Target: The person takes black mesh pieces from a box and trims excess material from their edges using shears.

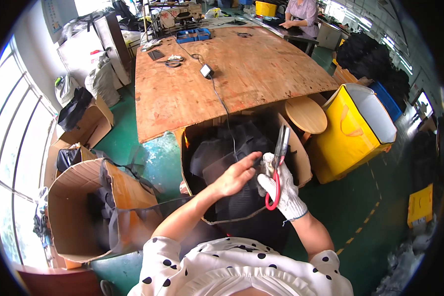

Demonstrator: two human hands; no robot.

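Note:
My right hand, in a white knit glove, is closed around a pair of scissors with red handles. The dark blades point up and away from me. My left hand is bare, its fingers stretched toward the gloved fingertips, and I see nothing held in it. Both hands are above a cardboard box filled with black fabric pieces. A dark cable drops from the table edge toward this box.
Beyond the box stands a wooden table bearing another pair of scissors, a white adapter and a blue tray. Left is another cardboard box; right are a round wooden stool and a yellow bag. A person works far off.

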